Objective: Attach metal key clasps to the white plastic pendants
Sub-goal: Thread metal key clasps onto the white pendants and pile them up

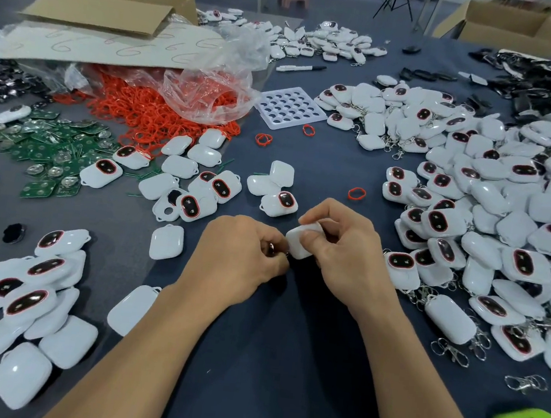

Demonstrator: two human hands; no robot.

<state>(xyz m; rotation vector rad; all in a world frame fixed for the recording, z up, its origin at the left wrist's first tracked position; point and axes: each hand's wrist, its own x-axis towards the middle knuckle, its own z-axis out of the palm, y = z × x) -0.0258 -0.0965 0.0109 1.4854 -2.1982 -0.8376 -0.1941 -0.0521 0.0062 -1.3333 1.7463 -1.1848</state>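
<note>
Over middle of worktop (pixel 284 364): pinching white pendant (pixel 300 242) in right grip (pixel 343 251), clutching metal clasp (pixel 271 248) in left grip (pixel 243 251), just beside pendant's lower corner. Surrounded by heaps of pendants (pixel 508 201) both sides.

A small assembly workshop: a dark-covered worktable (pixel 267 362) carries bulk parts around a white perforated tray (pixel 290 107). Right of the tray lie heaps of white pendants (pixel 495 196); left of it, a heap of red rings (pixel 134 113) and scattered green circuit boards (pixel 47 148); behind and left of it, an open cardboard carton (pixel 111 6).
</note>
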